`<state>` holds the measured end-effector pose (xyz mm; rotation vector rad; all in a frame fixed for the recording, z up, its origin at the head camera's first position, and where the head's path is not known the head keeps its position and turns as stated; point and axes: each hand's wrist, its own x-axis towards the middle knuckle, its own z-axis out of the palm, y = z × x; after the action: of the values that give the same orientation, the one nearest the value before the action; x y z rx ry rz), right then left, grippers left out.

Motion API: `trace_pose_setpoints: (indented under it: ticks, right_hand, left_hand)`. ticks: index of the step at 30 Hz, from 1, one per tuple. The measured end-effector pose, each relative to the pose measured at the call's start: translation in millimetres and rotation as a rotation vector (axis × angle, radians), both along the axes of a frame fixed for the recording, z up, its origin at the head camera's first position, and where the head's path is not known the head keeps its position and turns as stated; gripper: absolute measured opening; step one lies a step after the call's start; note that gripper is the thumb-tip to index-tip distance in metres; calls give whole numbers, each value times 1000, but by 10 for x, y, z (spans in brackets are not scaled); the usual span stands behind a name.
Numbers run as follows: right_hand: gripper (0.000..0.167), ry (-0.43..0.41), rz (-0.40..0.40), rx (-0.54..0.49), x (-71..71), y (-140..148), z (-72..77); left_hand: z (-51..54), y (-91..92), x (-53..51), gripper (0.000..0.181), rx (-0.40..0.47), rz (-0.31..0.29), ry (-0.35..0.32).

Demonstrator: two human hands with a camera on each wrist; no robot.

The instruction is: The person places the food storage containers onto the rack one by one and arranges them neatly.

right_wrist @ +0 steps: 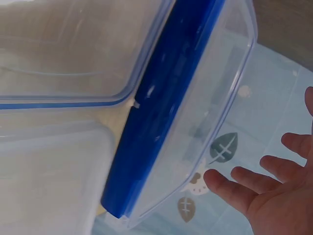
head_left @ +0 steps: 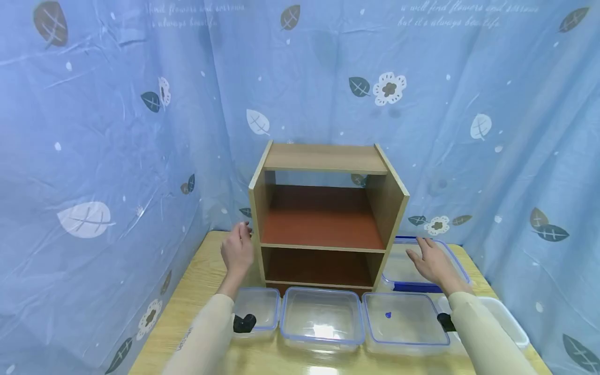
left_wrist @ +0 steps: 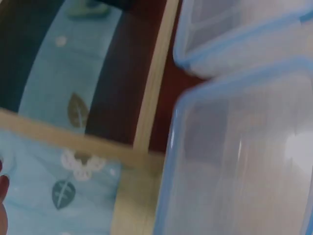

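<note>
My left hand [head_left: 237,250] is raised beside the left panel of a small wooden shelf unit [head_left: 328,156], its fingers loosely bent. No object shows in it. Only a bit of its fingertips [left_wrist: 3,188] enters the left wrist view, apart from the shelf. My right hand [head_left: 436,263], fingers spread and mostly straight, hovers over a clear plastic container with dark blue latches [head_left: 417,287] at the unit's right. In the right wrist view the fingers [right_wrist: 257,181] appear separated and hold nothing.
Before the shelf stand clear containers at left [head_left: 262,299], middle [head_left: 323,307] and right [head_left: 408,333]; the right one shows a small blue piece [head_left: 388,315]. A whitish container [head_left: 508,317] sits far right. Blue curtains [head_left: 328,78] surround the wooden table [head_left: 201,265].
</note>
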<state>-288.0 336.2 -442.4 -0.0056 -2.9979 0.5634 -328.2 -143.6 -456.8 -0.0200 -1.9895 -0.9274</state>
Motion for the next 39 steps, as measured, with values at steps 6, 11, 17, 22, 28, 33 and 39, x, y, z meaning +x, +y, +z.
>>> trace_pose_setpoints:
  ticks: [6,11,17,22,28,33,39]
  right_hand:
    - [69,-23,-19,0,41,63,-76]
    - [65,2,-32,22,35,113,-88]
    - [65,-17,-46,33,54,140,-118]
    - [66,-43,-59,34,73,159,-165]
    - [64,-37,-67,29,89,194,-170]
    - [64,-79,-106,18,108,246,-146]
    - [63,-108,-146,-29,121,352,-174]
  left_hand:
    - [-17,192,46,36,74,-19,47]
    - [-55,250,53,37,99,-75,87]
    - [-148,287,109,38,27,-155,128]
    - [-191,296,148,34,-40,-165,151]
    - [-198,267,208,24,-21,-184,118]
    - [-127,278,287,21,9,-198,59]
    - [1,319,391,26,85,-185,-65]
